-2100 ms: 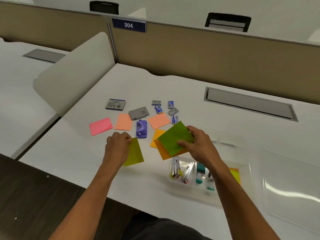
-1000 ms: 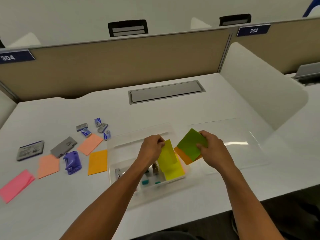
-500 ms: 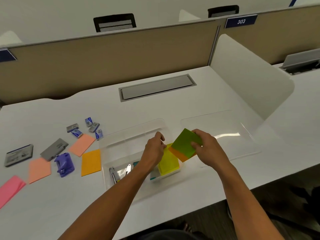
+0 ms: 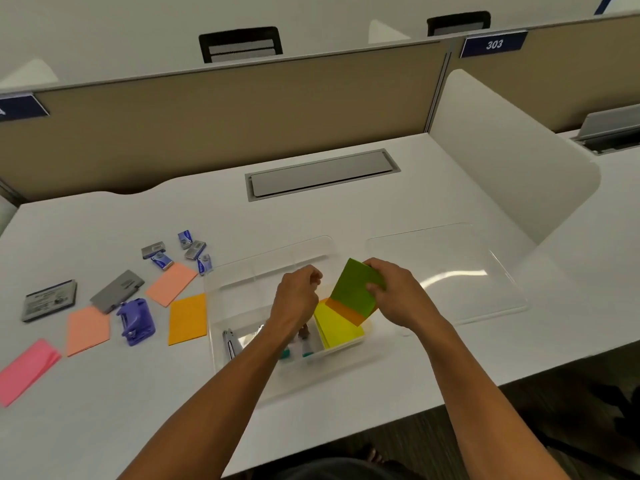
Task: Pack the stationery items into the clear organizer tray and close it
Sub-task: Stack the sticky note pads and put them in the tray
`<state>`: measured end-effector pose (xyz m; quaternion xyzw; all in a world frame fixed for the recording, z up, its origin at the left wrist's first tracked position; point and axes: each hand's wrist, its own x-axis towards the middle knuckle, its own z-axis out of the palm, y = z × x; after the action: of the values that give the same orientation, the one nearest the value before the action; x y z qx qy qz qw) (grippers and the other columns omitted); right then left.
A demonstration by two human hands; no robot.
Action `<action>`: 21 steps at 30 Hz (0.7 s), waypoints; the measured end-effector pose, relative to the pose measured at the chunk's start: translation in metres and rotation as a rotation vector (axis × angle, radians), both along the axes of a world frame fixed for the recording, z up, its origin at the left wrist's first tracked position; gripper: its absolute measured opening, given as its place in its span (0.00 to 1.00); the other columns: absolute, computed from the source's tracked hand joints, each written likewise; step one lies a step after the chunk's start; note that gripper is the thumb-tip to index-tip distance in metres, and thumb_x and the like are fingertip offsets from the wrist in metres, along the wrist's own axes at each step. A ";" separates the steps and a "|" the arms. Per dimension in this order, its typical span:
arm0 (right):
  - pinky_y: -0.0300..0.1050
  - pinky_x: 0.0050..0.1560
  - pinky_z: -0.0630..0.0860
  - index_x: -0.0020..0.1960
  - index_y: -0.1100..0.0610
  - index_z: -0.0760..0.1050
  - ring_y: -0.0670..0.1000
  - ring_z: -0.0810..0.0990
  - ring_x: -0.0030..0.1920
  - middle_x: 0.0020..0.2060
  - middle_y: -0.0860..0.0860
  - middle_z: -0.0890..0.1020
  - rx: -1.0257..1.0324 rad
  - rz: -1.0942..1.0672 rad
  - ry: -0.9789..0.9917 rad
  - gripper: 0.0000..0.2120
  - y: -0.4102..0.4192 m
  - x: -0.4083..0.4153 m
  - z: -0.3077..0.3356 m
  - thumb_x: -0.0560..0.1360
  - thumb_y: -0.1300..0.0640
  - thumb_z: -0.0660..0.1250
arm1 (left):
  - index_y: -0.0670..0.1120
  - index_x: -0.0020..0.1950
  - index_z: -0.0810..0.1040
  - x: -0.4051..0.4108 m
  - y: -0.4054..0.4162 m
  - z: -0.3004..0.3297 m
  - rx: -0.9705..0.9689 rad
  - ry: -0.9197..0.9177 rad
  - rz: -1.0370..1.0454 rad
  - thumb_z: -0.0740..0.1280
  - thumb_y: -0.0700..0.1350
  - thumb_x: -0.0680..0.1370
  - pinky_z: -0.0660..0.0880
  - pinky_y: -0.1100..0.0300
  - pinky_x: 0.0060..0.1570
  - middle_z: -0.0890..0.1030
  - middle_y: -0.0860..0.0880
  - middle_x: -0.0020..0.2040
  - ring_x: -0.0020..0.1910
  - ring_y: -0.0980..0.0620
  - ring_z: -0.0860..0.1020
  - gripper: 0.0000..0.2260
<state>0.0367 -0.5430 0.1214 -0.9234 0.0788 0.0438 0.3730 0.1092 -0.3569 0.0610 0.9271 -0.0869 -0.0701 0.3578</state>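
- We're pinching a green pad (image 4: 353, 289) plus an orange pad (image 4: 349, 310) in our right hand (image 4: 394, 296), holding them tilted over the tray (image 4: 221, 289).
- Our left hand (image 4: 298, 296) is hovering over the tray, fingers curled, gripping nothing.
- A yellow pad (image 4: 337, 327) is lying in the tray's right compartment.
- The lid (image 4: 446, 271) is lying flat on the surface (image 4: 104, 393), just right of the tray.
- Peach, orange and pink pads, a purple punch (image 4: 136, 322) and small boxes are lying left of the tray.
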 end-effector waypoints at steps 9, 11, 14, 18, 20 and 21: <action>0.54 0.49 0.80 0.63 0.45 0.72 0.54 0.78 0.51 0.56 0.49 0.79 -0.104 0.074 0.102 0.21 0.018 0.022 -0.014 0.75 0.63 0.64 | 0.51 0.57 0.78 -0.004 0.051 -0.001 0.047 -0.065 0.130 0.65 0.48 0.79 0.77 0.56 0.51 0.82 0.52 0.53 0.49 0.54 0.79 0.08; 0.54 0.50 0.80 0.64 0.45 0.72 0.54 0.78 0.51 0.57 0.50 0.79 -0.128 0.096 0.139 0.22 0.021 0.027 -0.017 0.75 0.63 0.64 | 0.52 0.56 0.78 -0.008 0.063 -0.005 0.056 -0.067 0.180 0.65 0.50 0.78 0.77 0.56 0.49 0.82 0.53 0.52 0.47 0.54 0.79 0.08; 0.53 0.53 0.79 0.66 0.47 0.72 0.56 0.78 0.55 0.60 0.51 0.78 -0.214 0.167 0.171 0.23 0.024 0.032 -0.024 0.75 0.64 0.62 | 0.52 0.56 0.78 -0.014 0.077 -0.006 0.067 -0.058 0.235 0.65 0.50 0.78 0.77 0.57 0.48 0.82 0.53 0.52 0.47 0.54 0.79 0.08; 0.48 0.51 0.75 0.67 0.47 0.73 0.55 0.77 0.59 0.63 0.50 0.77 -0.394 0.290 0.222 0.23 0.029 0.038 -0.032 0.75 0.64 0.62 | 0.53 0.55 0.79 -0.022 0.093 -0.008 0.048 -0.035 0.274 0.65 0.51 0.78 0.75 0.59 0.45 0.82 0.55 0.51 0.46 0.55 0.79 0.08; 0.47 0.50 0.74 0.67 0.47 0.73 0.55 0.77 0.58 0.62 0.50 0.77 -0.451 0.317 0.226 0.23 0.033 0.040 -0.035 0.75 0.64 0.61 | 0.53 0.54 0.79 -0.025 0.101 -0.009 0.046 -0.028 0.294 0.65 0.51 0.78 0.75 0.60 0.44 0.82 0.55 0.51 0.45 0.56 0.79 0.07; 0.48 0.50 0.75 0.66 0.48 0.74 0.55 0.78 0.58 0.61 0.50 0.78 -0.471 0.324 0.228 0.22 0.035 0.040 -0.036 0.75 0.64 0.61 | 0.53 0.54 0.79 -0.026 0.105 -0.010 0.044 -0.028 0.305 0.65 0.51 0.78 0.75 0.60 0.45 0.82 0.55 0.51 0.45 0.56 0.79 0.08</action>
<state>0.0766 -0.5079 0.0849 -0.9742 -0.0201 0.1864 0.1258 0.0829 -0.2517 0.0513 0.9380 0.0516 -0.0040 0.3427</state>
